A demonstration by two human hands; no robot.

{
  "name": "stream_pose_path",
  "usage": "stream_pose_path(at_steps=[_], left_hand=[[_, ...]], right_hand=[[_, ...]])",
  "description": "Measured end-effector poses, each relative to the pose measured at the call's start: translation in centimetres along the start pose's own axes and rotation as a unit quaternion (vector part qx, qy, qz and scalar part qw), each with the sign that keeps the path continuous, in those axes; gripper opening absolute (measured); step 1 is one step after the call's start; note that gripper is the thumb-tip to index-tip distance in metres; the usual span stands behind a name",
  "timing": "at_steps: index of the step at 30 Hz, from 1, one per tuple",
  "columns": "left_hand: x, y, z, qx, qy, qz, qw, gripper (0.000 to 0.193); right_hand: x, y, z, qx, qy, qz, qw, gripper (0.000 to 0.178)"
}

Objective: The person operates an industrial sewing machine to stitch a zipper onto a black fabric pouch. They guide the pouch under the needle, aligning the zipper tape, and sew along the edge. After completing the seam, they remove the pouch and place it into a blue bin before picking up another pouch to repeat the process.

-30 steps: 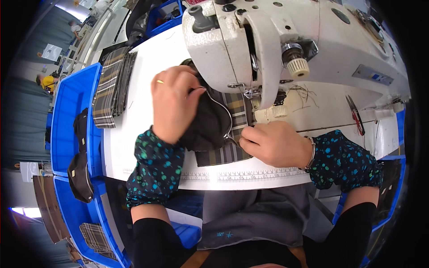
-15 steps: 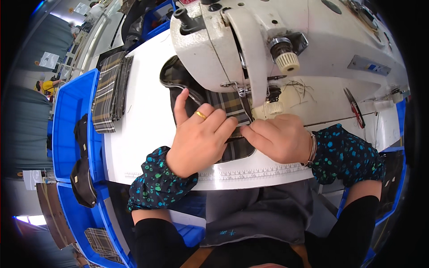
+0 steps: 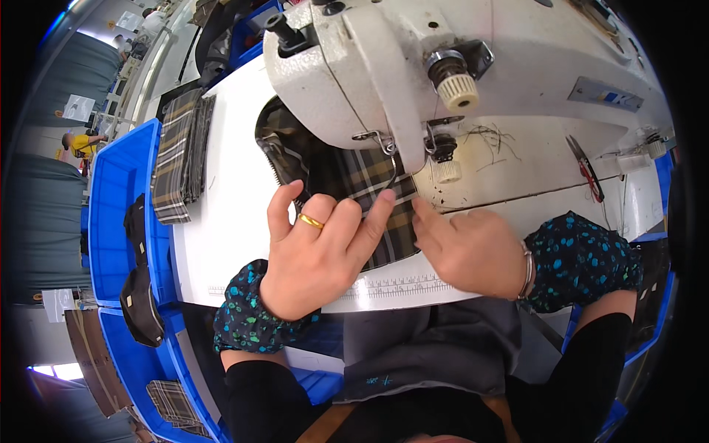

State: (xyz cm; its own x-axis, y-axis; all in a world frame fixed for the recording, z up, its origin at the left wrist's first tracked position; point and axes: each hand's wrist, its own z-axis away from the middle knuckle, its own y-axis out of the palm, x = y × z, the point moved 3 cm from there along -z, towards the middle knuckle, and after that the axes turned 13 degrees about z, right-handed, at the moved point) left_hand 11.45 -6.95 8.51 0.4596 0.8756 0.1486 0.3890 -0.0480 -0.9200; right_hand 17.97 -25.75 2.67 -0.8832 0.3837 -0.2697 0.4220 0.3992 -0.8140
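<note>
A dark plaid fabric piece (image 3: 374, 173) with a zipper (image 3: 269, 159) along its curled left side lies under the needle area of a white sewing machine (image 3: 509, 66). My left hand (image 3: 314, 247), with a gold ring, rests over the fabric, fingers spread, the index fingertip just below the presser foot (image 3: 394, 173). At the fabric's right edge is my right hand (image 3: 476, 251), its fingers bent together and closed on that edge. The thumb's grip beneath is hidden. Both forearms wear dark sleeve covers with blue and green spots.
Left of the machine, a stack of plaid pieces (image 3: 177, 151) stands beside a blue bin (image 3: 122, 221) with dark pieces over its rim. Red-handled snips (image 3: 591, 173) and thread scraps (image 3: 487, 140) lie to the right. A ruler strip (image 3: 391, 284) runs along the table's front.
My hands have moved apart slightly, the left coming lower and spreading over the fabric. The zipper stretch formerly between my hands is out of sight; plaid cloth shows flatter there.
</note>
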Motion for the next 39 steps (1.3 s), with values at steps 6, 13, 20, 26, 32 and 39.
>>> stream_pose_path(at_steps=[6, 13, 20, 26, 32, 39], left_hand=[[-1.2, 0.0, -0.1, -0.027, -0.004, 0.026, 0.999, 0.03], [-2.4, 3.4, 0.1, 0.005, -0.038, 0.193, 0.98, 0.034], [-1.7, 4.2, -0.2, 0.035, -0.125, 0.323, 0.937, 0.024], [-1.6, 4.4, -0.1, 0.031, -0.116, 0.334, 0.935, 0.025], [-0.5, 5.4, -0.7, 0.0, -0.114, 0.325, 0.939, 0.024], [1.7, 7.3, -1.4, -0.037, -0.119, 0.305, 0.944, 0.022]], right_hand=[[1.9, 0.5, 0.5, 0.044, -0.058, 0.01, 0.997, 0.025], [2.3, 0.0, 0.7, 0.038, -0.088, 0.007, 0.995, 0.029], [2.9, -0.5, 1.3, 0.02, -0.108, -0.011, 0.994, 0.036], [2.8, -0.5, 1.3, -0.001, -0.115, -0.024, 0.993, 0.036], [1.9, 0.7, 0.6, -0.004, -0.092, -0.011, 0.996, 0.035], [0.4, 2.7, -0.5, 0.002, -0.058, -0.013, 0.998, 0.037]])
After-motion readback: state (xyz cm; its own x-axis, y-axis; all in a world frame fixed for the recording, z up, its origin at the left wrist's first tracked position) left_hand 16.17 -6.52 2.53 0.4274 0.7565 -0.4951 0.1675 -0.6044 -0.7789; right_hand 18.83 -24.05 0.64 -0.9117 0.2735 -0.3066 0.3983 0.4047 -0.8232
